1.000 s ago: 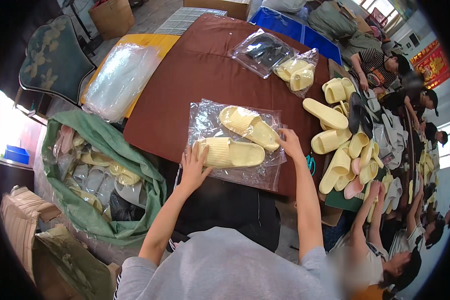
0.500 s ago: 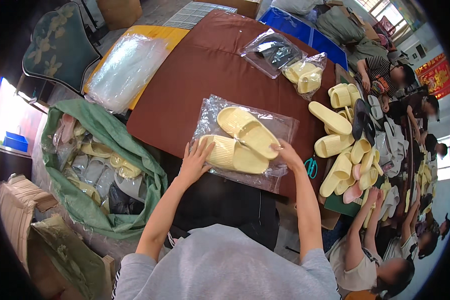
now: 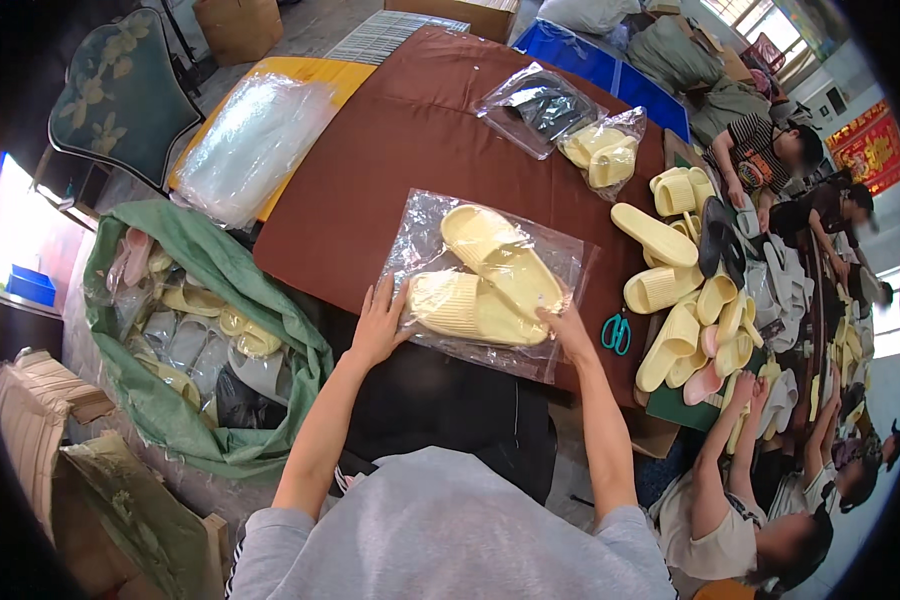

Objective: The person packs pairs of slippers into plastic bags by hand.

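Observation:
A pair of pale yellow slippers [image 3: 450, 305] lies inside a clear plastic bag [image 3: 422, 222] on the brown-covered table. One slipper lies nearly crosswise; the other slants above it, partly overlapping. My left hand [image 3: 378, 325] rests at the bag's left edge with its fingers stretched out, beside the lower slipper's toe end. At the lower right, my right hand [image 3: 568, 328] has its fingers closed on the bag by the upper slipper's heel. Teal-handled scissors [image 3: 616, 334] lie just right of that hand.
Bagged black slippers [image 3: 550, 105] and bagged yellow slippers [image 3: 610, 150] lie at the table's far right. Loose slippers [image 3: 660, 235] pile up on the right, near other people's hands. A green sack [image 3: 310, 360] of slippers stands left; clear bags [image 3: 255, 140] lie on a yellow board.
My left hand has slid left off the lower slipper to the bag's edge. My right hand has shifted slightly left and down. The bag lies flatter over the slippers, and the scissors show more fully.

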